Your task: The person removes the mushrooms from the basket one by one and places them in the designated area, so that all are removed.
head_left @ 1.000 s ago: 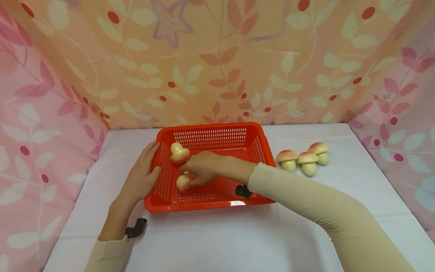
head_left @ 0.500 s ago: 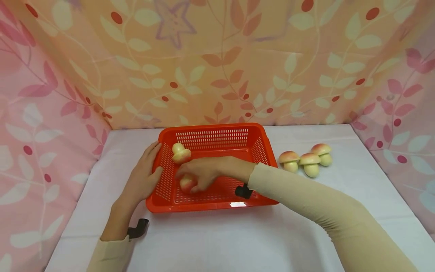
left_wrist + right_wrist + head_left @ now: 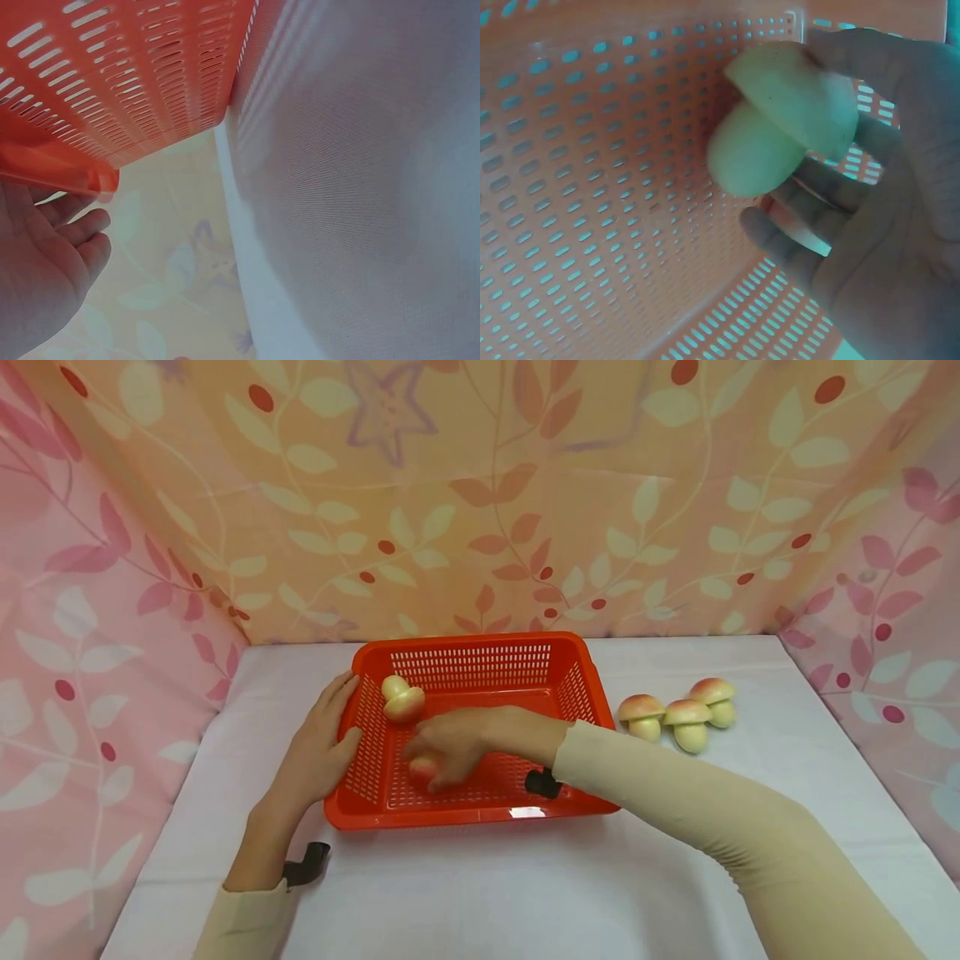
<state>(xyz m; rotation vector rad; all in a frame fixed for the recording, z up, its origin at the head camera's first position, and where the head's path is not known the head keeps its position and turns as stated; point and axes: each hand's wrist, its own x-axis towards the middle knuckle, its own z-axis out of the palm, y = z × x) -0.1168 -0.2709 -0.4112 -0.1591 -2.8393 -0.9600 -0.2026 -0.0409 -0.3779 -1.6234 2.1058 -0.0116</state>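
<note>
A toy mushroom [image 3: 423,768] with a pinkish cap and cream stem is in the red basket [image 3: 480,816]. My right hand [image 3: 453,742] reaches in over it. In the right wrist view the thumb lies on the cap of this mushroom [image 3: 810,105], with fingers curled below and behind it. A second mushroom [image 3: 403,702] lies inside by the basket's left wall. My left hand [image 3: 313,752] rests against the left rim from outside, its fingers loosely extended. From the left wrist these fingers [image 3: 86,225] show just beside the basket's rim [image 3: 97,176].
Three more toy mushrooms [image 3: 678,714] lie close together on the white tabletop [image 3: 480,893], right of the basket. Floral cloth [image 3: 480,502] hangs behind the table and on both sides. Black wrist cameras show at the left wrist [image 3: 307,864] and right wrist [image 3: 543,782].
My right hand has loosened and shifted its hold, and moved slightly rightward with the mushroom's cap turning under it. The left hand stays on the rim. The whole view has drifted a little.
</note>
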